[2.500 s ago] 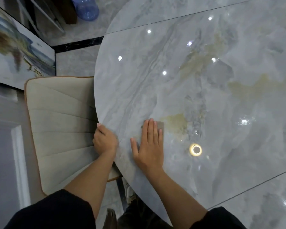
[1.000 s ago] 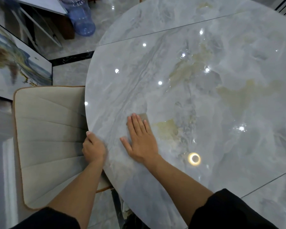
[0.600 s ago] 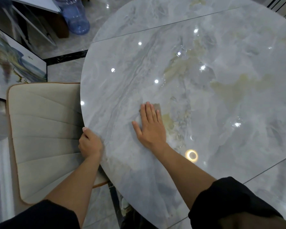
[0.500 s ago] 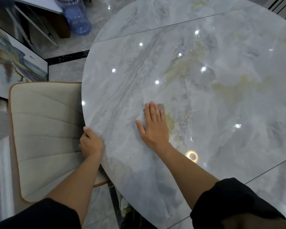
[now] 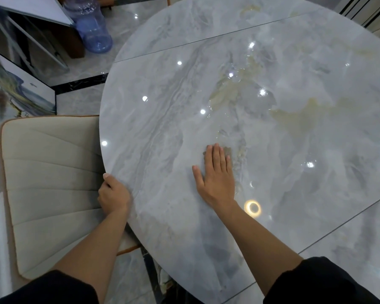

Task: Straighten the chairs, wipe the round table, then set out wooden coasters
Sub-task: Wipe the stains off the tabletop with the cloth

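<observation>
A round grey marble table (image 5: 272, 128) fills most of the view. My right hand (image 5: 216, 176) lies flat on it, fingers together, pressing down a small grey cloth (image 5: 228, 150) that shows only past my fingertips. My left hand (image 5: 113, 194) curls over the table's near left edge, thumb on top. A cream padded chair (image 5: 48, 183) stands tucked against the table on the left, its seat partly under the rim. No wooden coasters are in view.
A blue water jug (image 5: 90, 25) stands on the tiled floor at the back left, beside a dark frame. A large painted panel (image 5: 15, 93) leans at the far left. Ceiling lights glint on the glossy tabletop.
My right hand has slid the cloth forward and to the right across the table, away from the edge. My left hand has kept its hold on the rim.
</observation>
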